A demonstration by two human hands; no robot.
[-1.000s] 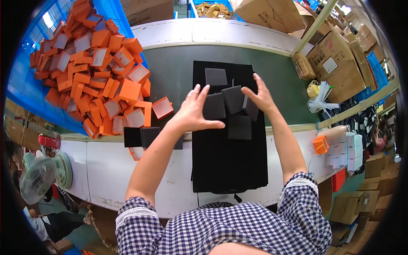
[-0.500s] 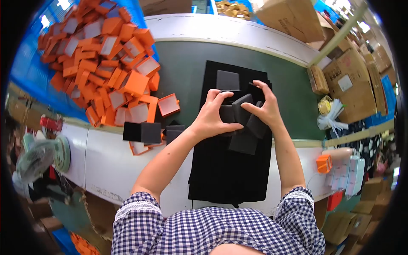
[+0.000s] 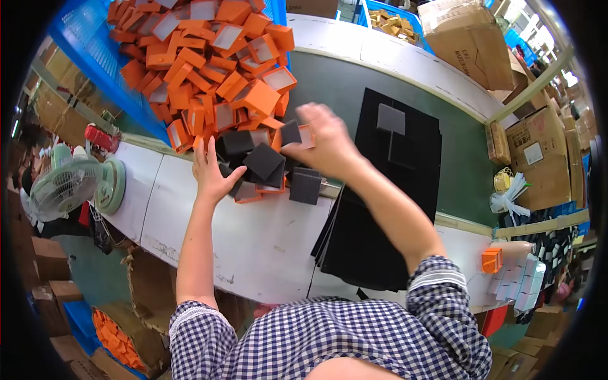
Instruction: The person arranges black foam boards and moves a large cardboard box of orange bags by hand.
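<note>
My left hand (image 3: 212,172) has its fingers spread at the left side of a cluster of black square pieces (image 3: 263,161). My right hand (image 3: 326,139), blurred by motion, is raised with fingers apart beside an open orange box (image 3: 306,137) at the right of the cluster. Another dark piece (image 3: 305,185) lies at the cluster's lower right. To the right, a stack of black sheets (image 3: 380,234) bears a dark grey square (image 3: 391,118). Orange boxes (image 3: 209,69) are heaped behind both hands.
A blue crate (image 3: 95,69) holds the orange heap. A green fan (image 3: 109,183) stands at the left edge of the white table (image 3: 190,221). Cardboard boxes (image 3: 538,152) and white strips (image 3: 510,195) are at the right. One orange box (image 3: 491,260) sits near the right end.
Both hands have moved left from the black sheets to the orange boxes and opened. The dark pieces they gathered are now among the cluster there. The view has shifted left.
</note>
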